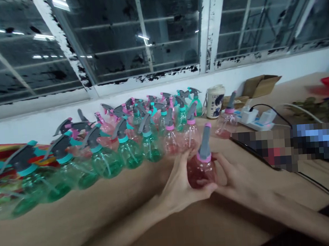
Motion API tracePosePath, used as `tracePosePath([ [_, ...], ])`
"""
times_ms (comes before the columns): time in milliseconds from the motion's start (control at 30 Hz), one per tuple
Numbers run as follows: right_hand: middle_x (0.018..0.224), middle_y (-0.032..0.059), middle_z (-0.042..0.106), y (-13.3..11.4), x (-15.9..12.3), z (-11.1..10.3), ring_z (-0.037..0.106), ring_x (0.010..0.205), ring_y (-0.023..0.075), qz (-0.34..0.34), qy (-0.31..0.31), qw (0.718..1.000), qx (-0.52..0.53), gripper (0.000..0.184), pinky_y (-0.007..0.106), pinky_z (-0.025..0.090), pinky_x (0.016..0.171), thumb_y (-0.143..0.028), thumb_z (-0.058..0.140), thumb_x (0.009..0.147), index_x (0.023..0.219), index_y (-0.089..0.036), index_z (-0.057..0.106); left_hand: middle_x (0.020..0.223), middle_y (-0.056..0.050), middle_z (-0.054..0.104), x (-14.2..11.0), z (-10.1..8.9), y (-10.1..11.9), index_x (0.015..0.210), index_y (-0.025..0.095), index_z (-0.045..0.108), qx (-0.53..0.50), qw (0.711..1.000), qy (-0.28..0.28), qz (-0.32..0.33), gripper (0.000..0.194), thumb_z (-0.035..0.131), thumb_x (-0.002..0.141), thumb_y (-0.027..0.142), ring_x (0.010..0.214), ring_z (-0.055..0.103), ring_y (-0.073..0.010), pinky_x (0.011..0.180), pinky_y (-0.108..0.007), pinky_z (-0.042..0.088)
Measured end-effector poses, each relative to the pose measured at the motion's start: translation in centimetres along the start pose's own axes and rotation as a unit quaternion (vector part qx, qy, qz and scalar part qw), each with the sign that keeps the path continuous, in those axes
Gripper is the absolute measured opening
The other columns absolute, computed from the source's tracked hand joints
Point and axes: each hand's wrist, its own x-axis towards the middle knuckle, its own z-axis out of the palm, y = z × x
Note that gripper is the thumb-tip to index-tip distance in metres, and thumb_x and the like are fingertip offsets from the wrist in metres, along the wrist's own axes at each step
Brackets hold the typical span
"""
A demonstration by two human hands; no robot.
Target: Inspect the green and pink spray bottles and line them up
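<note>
Between my two hands is a pink see-through spray bottle (204,167) with a grey trigger head and a pink collar. It stands nearly upright, and its lower part is partly hidden by my fingers. My left hand (181,185) wraps round its left side, the thumb across the front. On the right side, my right hand (229,176) grips it with thumb and fingers. Just behind the held bottle stand two pink spray bottles (190,132). One more pink spray bottle (226,123) stands to the right, past my right hand.
Several green spray bottles (107,161) line the table (125,210) on the left, with more pink and green ones behind. At the back right are a printed cup (215,101), a cardboard box (261,86) and a power strip (256,121) with plugged chargers. A blurred-out device (266,150) and cables lie right.
</note>
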Motion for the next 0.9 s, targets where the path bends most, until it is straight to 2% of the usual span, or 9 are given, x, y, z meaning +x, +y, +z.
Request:
tracePosePath([
  [67,0.109,0.0125,0.062,2.7,0.6,-1.3,0.06,0.097,0.0298,-0.031,0.051,0.996,-0.065,0.053,0.045,0.048,0.08,-0.052,0.058,0.077,0.116,-0.019,0.047,0.137,-0.013,0.04,-0.7,0.9,-0.9,0.132,0.02,0.028,0.042,0.999,-0.019,0.004,0.078,0.07,0.068,0.027,0.125,0.039,-0.0301,0.105,-0.05,0.031],
  [133,0.11,0.0167,0.06,5.3,1.6,-2.3,0.056,0.102,0.0335,-0.044,0.109,0.987,-0.113,0.057,0.049,0.044,0.086,-0.057,0.056,0.076,0.115,-0.015,0.05,0.135,-0.01,0.042,-1.6,1.2,-2.0,0.13,0.023,0.031,0.088,0.995,-0.035,-0.004,0.073,0.068,0.068,0.023,0.124,0.04,-0.0303,0.104,-0.052,0.032],
  [233,0.106,0.0181,0.061,8.2,3.6,-3.4,0.055,0.102,0.0346,-0.043,0.106,0.983,-0.141,0.057,0.049,0.043,0.086,-0.058,0.053,0.077,0.112,-0.013,0.051,0.126,-0.009,0.049,-2.6,0.7,-3.2,0.124,0.025,0.037,0.152,0.986,-0.064,0.021,0.064,0.065,0.066,0.017,0.118,0.046,-0.0292,0.099,-0.051,0.038],
  [333,0.103,0.016,0.063,9.7,5.7,-3.7,0.058,0.097,0.0328,-0.033,0.098,0.984,-0.147,0.055,0.047,0.045,0.083,-0.055,0.053,0.077,0.113,-0.014,0.05,0.119,-0.007,0.054,-3.0,0.1,-3.7,0.119,0.025,0.039,0.199,0.977,-0.06,0.048,0.056,0.062,0.069,0.016,0.112,0.051,-0.027,0.097,-0.051,0.04],
  [500,0.104,0.0156,0.064,10.5,8.3,-3.6,0.062,0.093,0.03,-0.004,0.086,0.985,-0.15,0.046,0.04,0.048,0.075,-0.048,0.052,0.079,0.111,-0.016,0.048,0.113,-0.006,0.059,-2.9,-0.1,-3.5,0.115,0.024,0.041,0.226,0.971,-0.054,0.066,0.053,0.061,0.068,0.014,0.107,0.055,-0.0251,0.093,-0.047,0.045],
  [667,0.107,0.0145,0.063,10.2,9.9,-3.5,0.062,0.094,0.0322,0.04,0.092,0.978,-0.181,0.038,0.042,0.047,0.071,-0.043,0.051,0.079,0.108,-0.018,0.051,0.111,-0.005,0.061,-2.9,-0.1,-3.4,0.116,0.024,0.042,0.223,0.97,-0.06,0.08,0.054,0.062,0.066,0.014,0.105,0.057,-0.0245,0.093,-0.045,0.048],
  [900,0.112,0.0151,0.06,9.7,11.2,-3.0,0.062,0.09,0.0327,0.074,0.108,0.969,-0.211,0.043,0.04,0.047,0.065,-0.05,0.052,0.078,0.106,-0.018,0.056,0.11,-0.006,0.062,-2.9,-0.2,-3.1,0.113,0.024,0.043,0.223,0.97,-0.079,0.058,0.055,0.064,0.063,0.012,0.103,0.059,-0.0259,0.09,-0.048,0.051],
])
